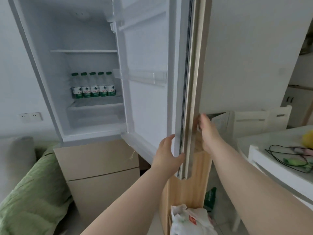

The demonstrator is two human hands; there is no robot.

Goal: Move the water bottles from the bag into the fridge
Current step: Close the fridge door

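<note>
Five water bottles [94, 85] are seen upright in a row on a lower shelf [101, 101] of the fridge [55, 73], centre left of frame. Loading is judged done, and closing the door the step in hand. The door [152, 99] is flanked low down. The left hand [166, 154] is laid flat on its inner edge, fingers released and straight. The right hand [209, 134] is pressed to the outer face, fingers extended, nothing clasped. The push should be driven from outside, with the left hand cleared off the seal before it is pinched. The bag [188, 221], bottom centre, is cut off and its contents cannot be told. A green shape [210, 197] on the floor beside it is blurred, possibly a bottle. The desk [264, 138] at right is cropped.
</note>
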